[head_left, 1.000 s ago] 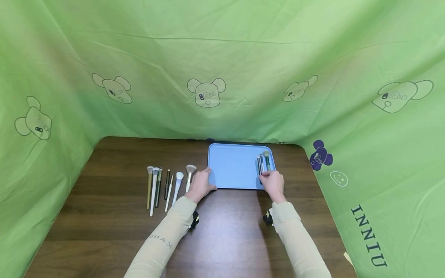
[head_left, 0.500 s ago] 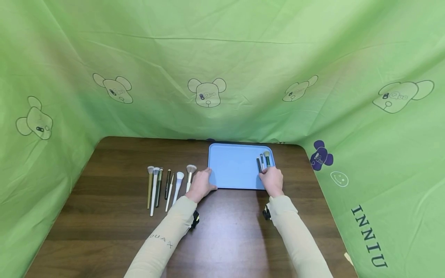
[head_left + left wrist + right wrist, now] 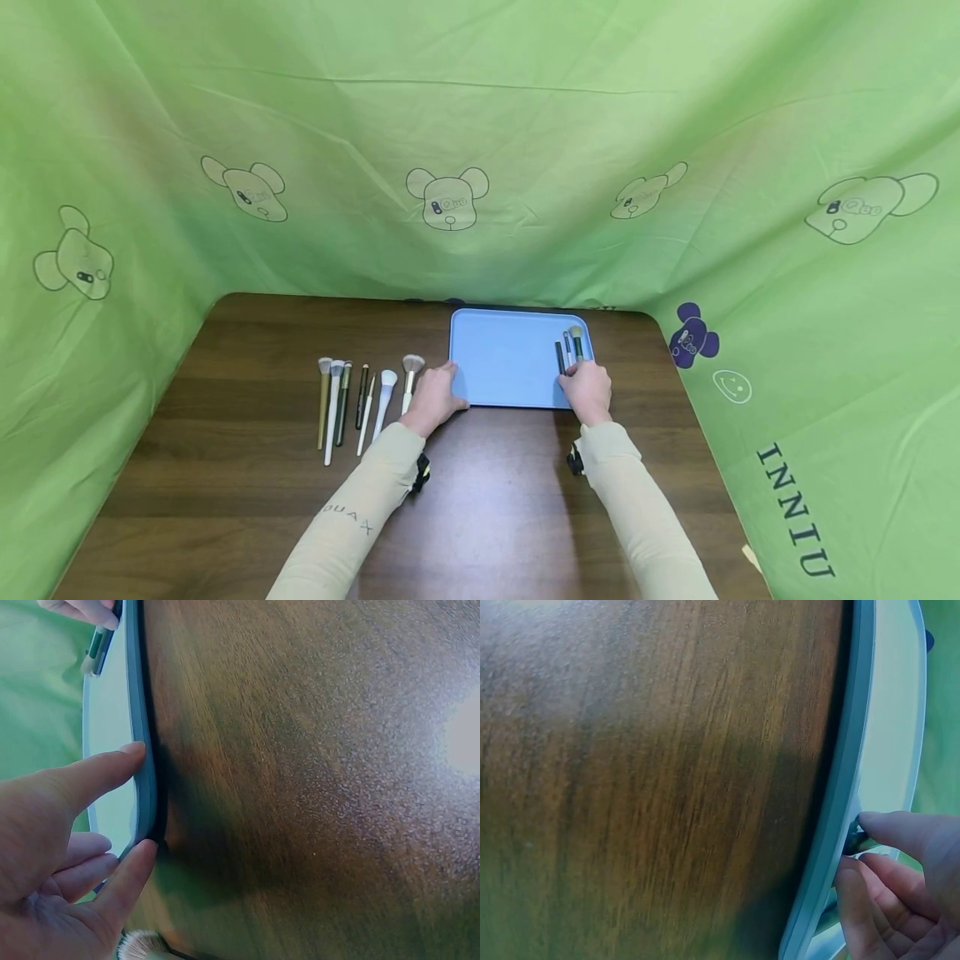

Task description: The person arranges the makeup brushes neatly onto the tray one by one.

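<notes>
A person in pale sleeves [image 3: 341, 537] works over a blue tray [image 3: 502, 358] on a wood-grain table [image 3: 495, 517]. The right hand [image 3: 588, 390], at the tray's right end, pinches a slim dark brush [image 3: 559, 358] near its lower tip between thumb and fingertips, just inside the near rim. Two more brushes lie in the tray beside it, to its right: a thin white-handled brush [image 3: 568, 348] and a green-handled brush [image 3: 578, 343] with a full head, their lower ends hidden by the hand. The left hand [image 3: 433, 396] rests at the tray's near left corner, thumb and fingers apart and extended, touching the rim on both sides of the corner.

To the tray's left, seven brushes lie side by side on the table, heads pointing away from the person: gold-handled [image 3: 323, 408], long white [image 3: 333, 421], dark green [image 3: 342, 408], short black [image 3: 362, 400], slim white [image 3: 366, 421], pale-headed [image 3: 384, 400] and, nearest the tray, a wide-headed brush [image 3: 412, 367], partly covered by the left hand. Behind the tray hangs a green cloth [image 3: 525, 100] printed with bear heads [image 3: 448, 204].
</notes>
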`<state>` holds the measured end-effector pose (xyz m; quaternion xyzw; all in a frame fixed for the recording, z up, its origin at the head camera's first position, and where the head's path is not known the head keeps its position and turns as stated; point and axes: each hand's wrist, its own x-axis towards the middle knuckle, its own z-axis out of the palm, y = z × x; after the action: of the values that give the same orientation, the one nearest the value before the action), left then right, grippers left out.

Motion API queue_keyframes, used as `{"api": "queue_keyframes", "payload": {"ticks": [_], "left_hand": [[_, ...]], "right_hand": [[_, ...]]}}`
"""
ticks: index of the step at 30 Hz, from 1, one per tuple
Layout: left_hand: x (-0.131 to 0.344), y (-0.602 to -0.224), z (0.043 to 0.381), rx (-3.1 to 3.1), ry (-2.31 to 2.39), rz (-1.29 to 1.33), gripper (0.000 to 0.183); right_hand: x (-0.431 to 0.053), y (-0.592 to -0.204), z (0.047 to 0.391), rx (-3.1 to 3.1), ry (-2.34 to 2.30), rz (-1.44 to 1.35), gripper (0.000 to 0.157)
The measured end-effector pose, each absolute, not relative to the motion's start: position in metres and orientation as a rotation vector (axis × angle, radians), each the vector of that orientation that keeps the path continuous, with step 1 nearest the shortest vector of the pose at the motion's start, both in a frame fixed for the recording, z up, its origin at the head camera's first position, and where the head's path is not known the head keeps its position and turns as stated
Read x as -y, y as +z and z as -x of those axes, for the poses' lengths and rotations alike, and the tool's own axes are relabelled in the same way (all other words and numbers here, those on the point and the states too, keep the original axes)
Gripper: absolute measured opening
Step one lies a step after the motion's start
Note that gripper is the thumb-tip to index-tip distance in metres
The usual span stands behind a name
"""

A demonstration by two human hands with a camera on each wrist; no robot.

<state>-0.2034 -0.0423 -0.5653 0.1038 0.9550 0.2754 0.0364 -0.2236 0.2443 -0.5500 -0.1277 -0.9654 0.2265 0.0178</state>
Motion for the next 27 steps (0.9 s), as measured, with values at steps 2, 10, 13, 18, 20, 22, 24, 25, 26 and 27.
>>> {"api": "queue_keyframes", "payload": {"ticks": [2,10,13,18,20,22,24,25,26,27], "left_hand": [[0.042,-0.566,0.204,-2.930,0.844,-0.316,0.077],[0.042,-0.565,0.203,-2.924,0.837,-0.311,0.078],[0.042,-0.565,0.203,-2.926,0.845,-0.312,0.077],[0.043,-0.565,0.204,-2.922,0.850,-0.312,0.077],[0.043,-0.565,0.204,-2.920,0.850,-0.308,0.078],[0.043,-0.565,0.204,-2.919,0.850,-0.305,0.077],[0.043,-0.565,0.204,-2.919,0.851,-0.303,0.077],[0.043,-0.565,0.204,-2.924,0.848,-0.308,0.077],[0.043,-0.565,0.204,-2.927,0.847,-0.312,0.077],[0.043,-0.565,0.204,-2.929,0.851,-0.317,0.077]], "right_hand": [[-0.245,-0.551,0.223,2.994,0.703,0.396,0.022],[-0.246,-0.550,0.220,2.971,0.711,0.357,0.027],[-0.245,-0.547,0.218,2.974,0.727,0.349,0.029],[-0.245,-0.544,0.215,2.962,0.737,0.353,0.033],[-0.246,-0.543,0.213,2.937,0.726,0.342,0.034],[-0.247,-0.543,0.211,2.905,0.720,0.321,0.034],[-0.248,-0.544,0.209,2.871,0.709,0.293,0.035],[-0.249,-0.544,0.208,2.853,0.709,0.285,0.035],[-0.250,-0.545,0.206,2.838,0.710,0.273,0.036],[-0.251,-0.545,0.205,2.824,0.710,0.262,0.037]]}}
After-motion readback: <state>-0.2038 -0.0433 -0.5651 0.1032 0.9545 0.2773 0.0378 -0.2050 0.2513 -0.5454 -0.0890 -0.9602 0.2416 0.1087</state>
